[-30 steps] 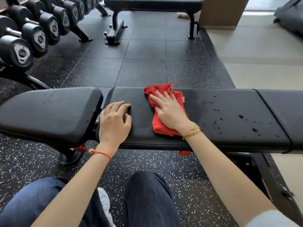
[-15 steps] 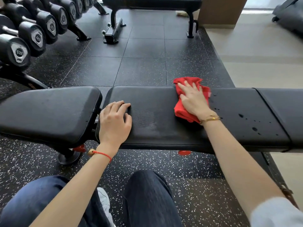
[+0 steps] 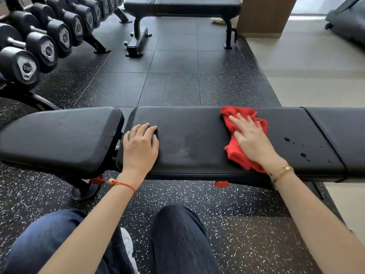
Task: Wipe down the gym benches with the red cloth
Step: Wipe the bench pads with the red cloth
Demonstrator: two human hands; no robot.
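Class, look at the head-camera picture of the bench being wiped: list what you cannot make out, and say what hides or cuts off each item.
- Bench surface under the red cloth: covered by the cloth and the right hand, so any drops there are hidden.
- Right end of the bench: cut off by the picture's right edge.
- Dumbbells: the rack runs off the left edge; label print too small to read.
- Far bench: top cut off by the upper edge.

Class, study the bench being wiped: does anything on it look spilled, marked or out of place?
Yes. Dark wet droplets dot the bench pad just right of the red cloth under the right hand. They look like spilled liquid, not yet wiped.
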